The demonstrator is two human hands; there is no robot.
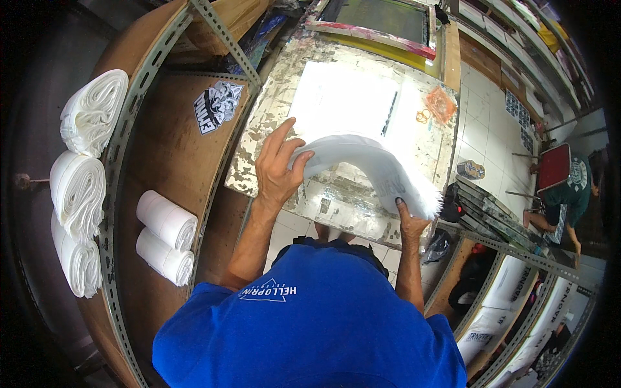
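**White plastic bags bent over a paint-crusted printing table**

White, thin and stacked: bundle of plastic bags [375, 165], arched in the air just above the near half of the printing table [259, 139]. Gripped at both ends. Left hand [277, 169] at the bundle's left end, thumb and fingers spread and curled over the edge. Right hand [411, 223] at the fanned right end, pinching from below, only the thumb tip showing on top. Beyond the bundle, flat on the table, a white sheet [343, 100]; past that, at the table's far edge, a framed printing screen [378, 19]. Orange rubber bands [440, 103] toward the table's far right corner. Left of the table, rolls of white bags [165, 236] on a wooden shelf [168, 149].

Likely risk: loose, fanned right end slipping out of the pinch and spilling bags off the table's near edge. Possibly also smudging from the table's old paint if lowered carelessly.
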